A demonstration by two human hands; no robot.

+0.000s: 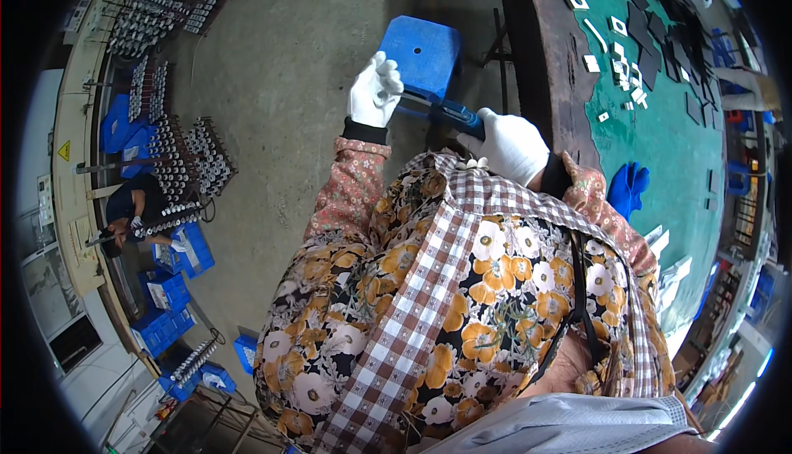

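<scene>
My left hand (375, 95), in a white glove, is raised in front of me. Its fingers are loosely bent and slightly apart, and I see nothing in them. My right hand (516, 148), also gloved in white, is closed around the dark blue handle of a slim tool (459, 115). From this handle a thin greyish part runs left toward my left hand; its exact kind is too small to make out. Just beyond both hands stands a blue plastic stool (433, 45), its square seat pierced by a central hole.
On my right is a green-topped table (660, 173) with a worn dark edge. It carries black flat pieces (643, 33), small white pieces (623, 66) and blue gloves (629, 190). At far left, a person (132, 206) works beside racks of metal parts (177, 157) and blue bins (194, 248).
</scene>
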